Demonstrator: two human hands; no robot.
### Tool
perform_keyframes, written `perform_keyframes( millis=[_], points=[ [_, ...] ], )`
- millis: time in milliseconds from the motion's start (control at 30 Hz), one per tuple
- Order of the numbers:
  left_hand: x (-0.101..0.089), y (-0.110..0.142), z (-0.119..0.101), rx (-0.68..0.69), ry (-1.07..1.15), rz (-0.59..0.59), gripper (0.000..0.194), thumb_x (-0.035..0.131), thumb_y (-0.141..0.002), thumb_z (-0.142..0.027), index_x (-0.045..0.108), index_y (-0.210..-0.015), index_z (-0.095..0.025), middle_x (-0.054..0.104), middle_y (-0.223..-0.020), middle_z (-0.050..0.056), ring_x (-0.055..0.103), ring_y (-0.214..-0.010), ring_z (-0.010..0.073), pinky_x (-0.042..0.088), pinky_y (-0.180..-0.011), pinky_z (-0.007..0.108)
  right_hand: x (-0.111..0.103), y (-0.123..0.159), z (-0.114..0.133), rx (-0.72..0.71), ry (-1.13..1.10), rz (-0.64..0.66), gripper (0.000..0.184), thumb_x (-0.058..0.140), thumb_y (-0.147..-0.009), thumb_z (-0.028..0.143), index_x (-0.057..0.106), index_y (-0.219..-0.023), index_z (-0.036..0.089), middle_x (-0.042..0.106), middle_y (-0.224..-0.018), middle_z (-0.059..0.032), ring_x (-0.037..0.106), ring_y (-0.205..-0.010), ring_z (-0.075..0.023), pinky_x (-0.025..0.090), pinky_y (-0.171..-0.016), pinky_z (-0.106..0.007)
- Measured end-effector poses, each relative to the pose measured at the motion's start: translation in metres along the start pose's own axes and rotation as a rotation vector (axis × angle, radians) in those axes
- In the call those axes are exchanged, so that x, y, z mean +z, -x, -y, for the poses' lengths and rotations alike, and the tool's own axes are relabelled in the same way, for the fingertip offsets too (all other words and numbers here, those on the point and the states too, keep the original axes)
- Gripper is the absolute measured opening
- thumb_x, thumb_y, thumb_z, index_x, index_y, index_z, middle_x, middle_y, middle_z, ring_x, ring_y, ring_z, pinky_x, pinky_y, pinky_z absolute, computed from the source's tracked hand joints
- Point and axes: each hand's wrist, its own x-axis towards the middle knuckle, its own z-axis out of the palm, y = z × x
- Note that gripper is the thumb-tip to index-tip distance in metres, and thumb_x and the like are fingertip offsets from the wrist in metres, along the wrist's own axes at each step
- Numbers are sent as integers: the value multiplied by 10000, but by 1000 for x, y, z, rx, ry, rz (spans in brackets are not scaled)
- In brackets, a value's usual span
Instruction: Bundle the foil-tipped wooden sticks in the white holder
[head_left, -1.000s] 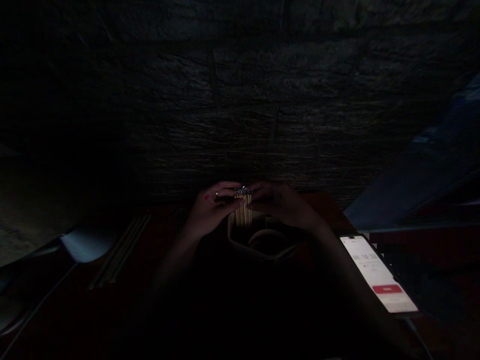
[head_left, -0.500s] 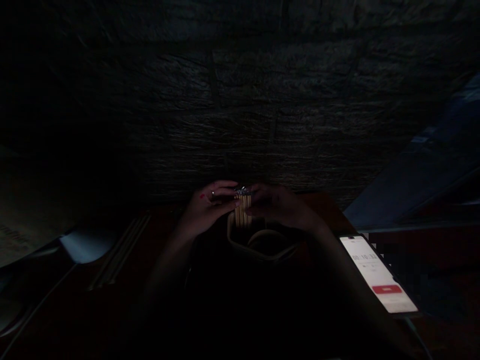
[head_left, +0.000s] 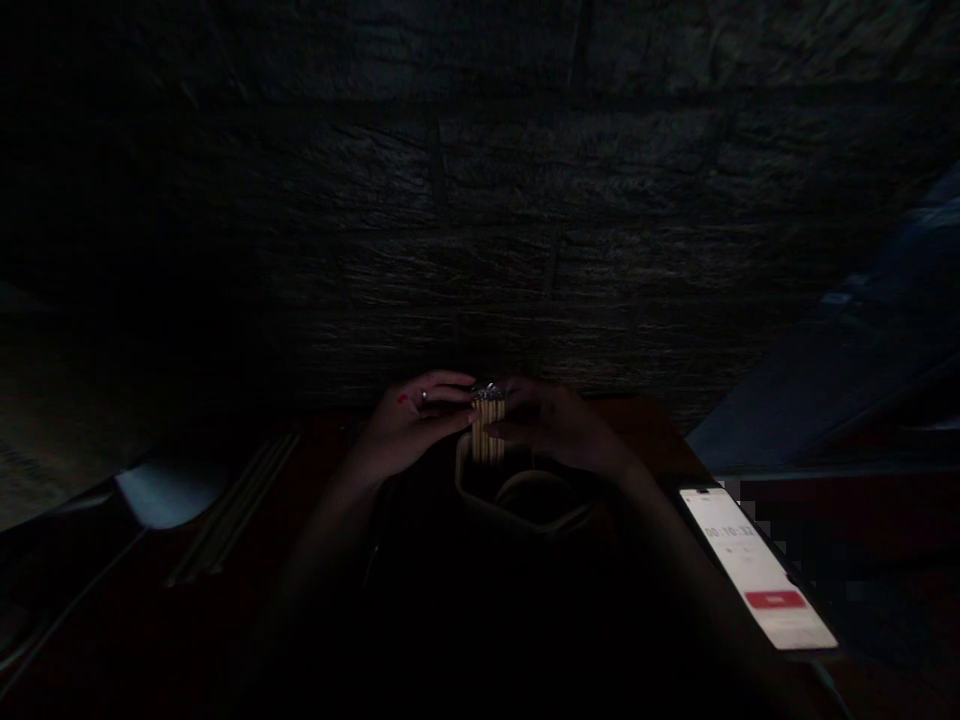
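Note:
In very dim light, a bundle of thin pale sticks (head_left: 489, 432) stands upright, with a shiny silvery top. My left hand (head_left: 412, 420), wearing a ring and showing a red mark, is curled against its left side, fingertips at the top and thumb lower down. From the opposite side my right hand (head_left: 551, 420) grips it, thumb across the front. The sticks' lower ends go down into or behind a dark open container (head_left: 517, 520) with a pale rim, which also holds a round, curved thing; shadow hides the rest.
Several long thin sticks (head_left: 236, 505) lie on the dark reddish table (head_left: 300, 560) to the left, beside a pale object (head_left: 169, 495) and a cable. A lit phone (head_left: 757, 570) showing a timer lies at the right. A rough brick-patterned wall (head_left: 480, 200) rises behind.
The whole view has shifted slightly, so things sit a little lower in it. My right thumb has slid a little further across the bundle. Both hands remain around it.

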Motion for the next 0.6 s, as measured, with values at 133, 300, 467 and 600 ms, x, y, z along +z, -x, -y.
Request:
perform_keyframes(
  millis=[133, 300, 467, 600],
  points=[
    [4, -1, 1, 4, -16, 2, 432, 762, -739, -344, 637, -1116, -173, 734, -1027, 81, 693, -955, 227, 548, -840, 339, 1, -1, -2, -23, -6, 1, 348, 690, -802, 283, 637, -1137, 207, 711, -1051, -42, 667, -931, -169, 515, -808, -300],
    [5, -2, 2, 9, -21, 3, 365, 739, -761, -352, 656, -1072, -180, 737, -1012, 72, 692, -956, 219, 545, -841, 332, 1, -1, 2, -30, 17, 8, 239, 684, -803, 249, 670, -1038, 209, 706, -1049, -41, 664, -927, -162, 513, -790, -291],
    [6, -3, 3, 0, -16, -5, 324, 749, -752, -365, 682, -1020, -195, 740, -993, 58, 692, -950, 214, 548, -845, 329, 1, -1, 2, -13, 27, -4, 267, 683, -803, 246, 660, -1068, 217, 712, -1020, -36, 665, -913, -165, 514, -773, -294],
    [7, -3, 2, -1, -7, -18, 301, 754, -746, -353, 693, -993, -192, 742, -989, 59, 693, -949, 215, 547, -870, 341, 1, 0, 2, 14, 72, -20, 308, 695, -794, 262, 653, -1096, 218, 721, -1004, -34, 668, -885, -171, 512, -766, -307]
  ],
)
